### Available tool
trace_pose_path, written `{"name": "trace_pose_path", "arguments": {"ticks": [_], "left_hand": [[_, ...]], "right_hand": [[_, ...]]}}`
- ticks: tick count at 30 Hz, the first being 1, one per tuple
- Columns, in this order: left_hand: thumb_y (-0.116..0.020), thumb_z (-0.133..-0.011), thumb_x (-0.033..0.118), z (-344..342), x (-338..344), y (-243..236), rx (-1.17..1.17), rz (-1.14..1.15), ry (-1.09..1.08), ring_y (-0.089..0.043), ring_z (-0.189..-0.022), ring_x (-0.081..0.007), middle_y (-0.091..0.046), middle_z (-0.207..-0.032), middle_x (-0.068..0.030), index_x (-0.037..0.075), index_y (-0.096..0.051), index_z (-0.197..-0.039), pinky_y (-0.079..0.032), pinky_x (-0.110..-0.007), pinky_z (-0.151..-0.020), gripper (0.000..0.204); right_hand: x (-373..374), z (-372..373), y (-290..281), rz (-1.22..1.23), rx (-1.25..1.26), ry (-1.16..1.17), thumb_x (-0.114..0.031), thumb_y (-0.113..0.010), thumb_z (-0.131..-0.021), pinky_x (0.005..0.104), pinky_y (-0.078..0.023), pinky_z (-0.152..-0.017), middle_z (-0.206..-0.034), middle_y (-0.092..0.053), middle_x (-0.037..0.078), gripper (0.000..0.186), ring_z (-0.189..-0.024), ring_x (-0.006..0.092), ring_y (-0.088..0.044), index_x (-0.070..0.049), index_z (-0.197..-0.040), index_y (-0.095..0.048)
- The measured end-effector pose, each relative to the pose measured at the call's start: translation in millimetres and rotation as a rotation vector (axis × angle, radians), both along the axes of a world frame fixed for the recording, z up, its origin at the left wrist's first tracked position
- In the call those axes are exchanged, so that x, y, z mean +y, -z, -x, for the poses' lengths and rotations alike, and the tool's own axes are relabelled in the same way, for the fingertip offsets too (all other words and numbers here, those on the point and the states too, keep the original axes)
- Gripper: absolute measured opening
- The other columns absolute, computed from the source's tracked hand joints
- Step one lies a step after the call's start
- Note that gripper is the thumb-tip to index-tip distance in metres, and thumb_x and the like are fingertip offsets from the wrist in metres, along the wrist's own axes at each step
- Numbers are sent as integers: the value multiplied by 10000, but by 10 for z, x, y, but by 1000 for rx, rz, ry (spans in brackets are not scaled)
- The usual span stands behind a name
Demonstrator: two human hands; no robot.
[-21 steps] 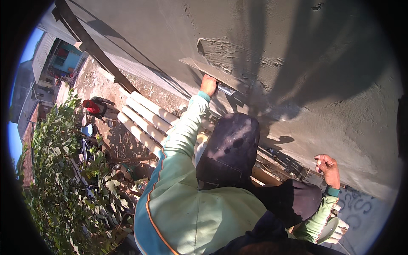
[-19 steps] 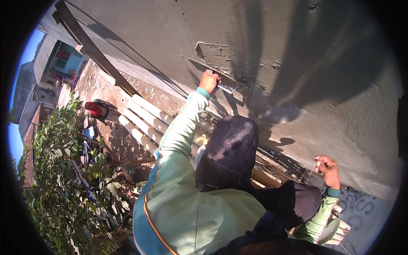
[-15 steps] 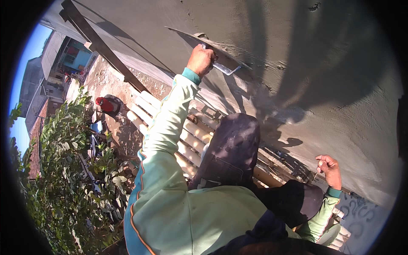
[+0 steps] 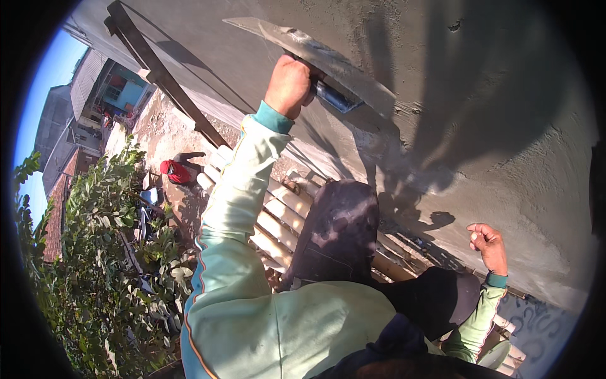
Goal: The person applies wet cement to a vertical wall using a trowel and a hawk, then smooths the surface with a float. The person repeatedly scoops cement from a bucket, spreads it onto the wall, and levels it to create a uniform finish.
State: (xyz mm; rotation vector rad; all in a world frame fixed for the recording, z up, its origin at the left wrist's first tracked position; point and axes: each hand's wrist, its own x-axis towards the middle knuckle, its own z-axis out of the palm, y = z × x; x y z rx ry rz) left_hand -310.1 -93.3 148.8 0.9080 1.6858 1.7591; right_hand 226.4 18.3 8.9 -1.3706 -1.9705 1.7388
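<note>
My left hand (image 4: 291, 87) is closed round the handle of a plastering trowel (image 4: 356, 60) with a long, flat metal blade. The blade is tilted, one long edge close to the grey plastered wall (image 4: 480, 82); I cannot tell whether it touches. My right hand (image 4: 489, 246) is held up near the lower part of the wall, apart from the trowel. Its fingers are curled in towards the thumb, and what they hold, if anything, is hidden. The wall's surface is partly smooth and partly rough, with dark shadows across it.
Bamboo poles (image 4: 281, 211) form a platform around my bent legs (image 4: 338, 234). A long wooden beam (image 4: 161, 72) slants along the wall at upper left. Below, a person in red (image 4: 180, 172) is on the ground. A leafy tree (image 4: 101, 265) fills the left side.
My left hand has moved slightly up and left with the trowel, whose blade now shows more of its face. My right hand has shifted little. The person below has changed posture.
</note>
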Motion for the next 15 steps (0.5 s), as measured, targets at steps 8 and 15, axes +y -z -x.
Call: {"name": "trace_pose_path", "arguments": {"ticks": [8,15], "left_hand": [[-561,-834,-5,-20,351,2699,-352,-27,18,-515,-444,-184,-615,-741,-100,9,-624,-914,-365,-317,-364,103],[-470,-951,124,37,54,-2345,236,31,26,-413,-403,-130,-535,-616,-48,49,-552,-794,-278,-283,-354,192]], "right_hand": [[-23,-48,200,25,14,-56,-77,-672,-950,245,-449,-640,-757,-566,-37,181,-677,72,-532,21,-1100,-700],[-38,128,72,-8,140,-110,-122,-676,-974,240,-444,-655,-771,-561,-44,212,-691,68,-528,24,-1126,-693]]}}
